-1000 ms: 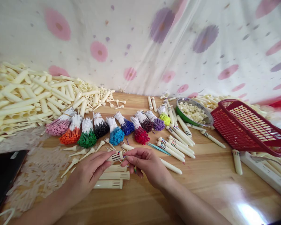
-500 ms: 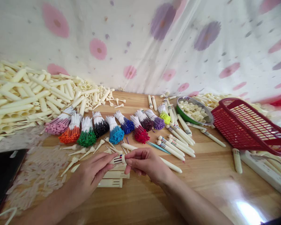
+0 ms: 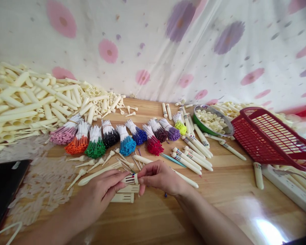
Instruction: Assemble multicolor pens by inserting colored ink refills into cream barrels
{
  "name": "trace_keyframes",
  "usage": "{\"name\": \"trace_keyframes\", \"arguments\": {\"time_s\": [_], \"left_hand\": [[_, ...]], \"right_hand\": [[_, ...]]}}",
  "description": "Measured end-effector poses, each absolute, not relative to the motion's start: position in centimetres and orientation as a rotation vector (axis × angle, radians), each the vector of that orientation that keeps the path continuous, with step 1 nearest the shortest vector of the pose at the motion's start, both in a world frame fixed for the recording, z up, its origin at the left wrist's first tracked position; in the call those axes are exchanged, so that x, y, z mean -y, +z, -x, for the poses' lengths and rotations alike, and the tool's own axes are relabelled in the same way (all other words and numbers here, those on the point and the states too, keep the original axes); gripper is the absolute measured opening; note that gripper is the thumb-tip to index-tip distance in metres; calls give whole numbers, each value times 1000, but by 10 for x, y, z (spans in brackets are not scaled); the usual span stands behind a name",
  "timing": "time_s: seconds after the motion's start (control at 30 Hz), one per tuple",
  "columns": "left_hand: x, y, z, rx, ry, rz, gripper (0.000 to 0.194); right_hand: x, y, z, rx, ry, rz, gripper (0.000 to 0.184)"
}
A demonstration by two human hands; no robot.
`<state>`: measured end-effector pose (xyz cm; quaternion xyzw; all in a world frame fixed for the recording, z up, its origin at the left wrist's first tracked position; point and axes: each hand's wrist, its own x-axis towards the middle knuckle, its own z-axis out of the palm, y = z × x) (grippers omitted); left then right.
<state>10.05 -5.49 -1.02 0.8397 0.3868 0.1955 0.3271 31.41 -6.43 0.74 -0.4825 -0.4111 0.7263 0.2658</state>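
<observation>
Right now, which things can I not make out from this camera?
All in the head view:
Slotted barrel, left end: covered by left hand.
Palm of right hand: the hand itself hides it.
Phone: cut off by left edge.
Power strip: cut off by right edge.

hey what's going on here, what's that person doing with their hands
A person's left hand holds a slotted cream barrel, with coloured strips showing in its slots. The right hand has its fingertips at the barrel's end; whether they pinch a small part is hidden. Beyond the hands stands a row of coloured bundles, with cream pens lying on the table to the right.
</observation>
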Motion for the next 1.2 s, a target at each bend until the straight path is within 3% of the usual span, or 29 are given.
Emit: {"name": "trace_keyframes", "arguments": {"time_s": [0.57, 0.87, 1.2], "left_hand": [[55, -10, -101, -1069, 360, -2005, 33], [52, -3, -100, -1036, 356, -1867, 31], [54, -6, -101, -1096, 447, -1947, 32]], "right_hand": [[66, -1, -310, 1047, 1991, 1358, 35], [68, 0, -309, 1173, 1929, 1334, 48], [66, 3, -315, 1016, 2014, 1275, 33]]}}
